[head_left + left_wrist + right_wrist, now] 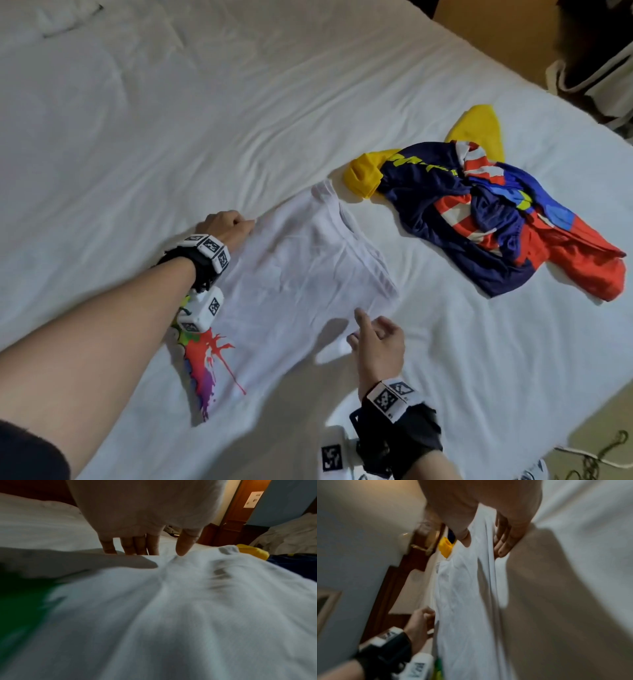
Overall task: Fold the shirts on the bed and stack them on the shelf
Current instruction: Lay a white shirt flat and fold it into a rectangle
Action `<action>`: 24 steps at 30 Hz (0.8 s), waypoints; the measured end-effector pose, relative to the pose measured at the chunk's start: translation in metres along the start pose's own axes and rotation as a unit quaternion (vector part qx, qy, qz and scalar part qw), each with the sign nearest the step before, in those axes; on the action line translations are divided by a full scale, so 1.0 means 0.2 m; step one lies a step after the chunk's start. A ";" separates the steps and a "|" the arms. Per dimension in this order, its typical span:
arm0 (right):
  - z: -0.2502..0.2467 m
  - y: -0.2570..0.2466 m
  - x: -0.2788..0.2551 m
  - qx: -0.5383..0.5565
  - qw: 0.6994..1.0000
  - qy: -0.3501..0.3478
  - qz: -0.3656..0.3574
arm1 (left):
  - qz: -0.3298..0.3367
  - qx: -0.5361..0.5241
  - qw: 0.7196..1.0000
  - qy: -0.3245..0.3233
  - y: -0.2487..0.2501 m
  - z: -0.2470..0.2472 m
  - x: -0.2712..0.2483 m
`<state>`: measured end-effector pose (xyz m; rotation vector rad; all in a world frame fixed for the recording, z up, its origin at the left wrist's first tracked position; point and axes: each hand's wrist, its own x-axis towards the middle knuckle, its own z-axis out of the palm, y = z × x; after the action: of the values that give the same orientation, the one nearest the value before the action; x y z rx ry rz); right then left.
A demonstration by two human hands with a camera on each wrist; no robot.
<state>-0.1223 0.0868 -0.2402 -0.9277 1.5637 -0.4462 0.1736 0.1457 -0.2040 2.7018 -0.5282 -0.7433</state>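
A white T-shirt (308,267) with a rainbow splash print (209,363) lies spread on the bed, collar toward the far side. My left hand (248,226) is at its left edge with fingers curled, pinching the cloth. In the left wrist view the left hand (159,554) has its fingertips hidden behind a fold of the shirt (171,601), and the thumb presses on top. My right hand (356,327) is over the shirt's near right edge, with the index finger straight and nothing held. In the right wrist view, the right hand (482,549) has its fingers extended above the shirt (462,601).
A heap of unfolded shirts (479,219) in navy, red-and-white stripes, blue and yellow lies to the right on the white bed sheet (171,120). The bed's right edge runs diagonally, with floor and cables (599,455) beyond it. A dark bag (589,68) sits at the top right.
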 end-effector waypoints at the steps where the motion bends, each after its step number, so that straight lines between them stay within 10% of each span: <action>1: 0.04 0.05 -0.05 0.045 0.997 -0.021 0.052 | -0.008 -0.003 1.000 0.001 -0.07 -0.01 -0.01; 14: 0.35 0.58 -0.68 -0.131 0.949 -0.271 0.092 | -0.012 -0.017 0.999 0.031 -0.74 -0.17 -0.25; 19: 0.27 0.46 -0.73 -0.206 0.925 -0.306 0.092 | -0.163 -0.105 0.979 0.066 -1.15 -0.11 -0.73; 24: 0.05 0.38 -0.65 -0.351 0.884 -0.299 -0.073 | -0.212 -0.225 0.948 0.074 -1.28 0.14 -1.41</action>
<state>-0.1395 0.2343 -0.2147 -1.5653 1.0687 0.3342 0.0027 0.4872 -0.1987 2.4195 0.2488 -0.6527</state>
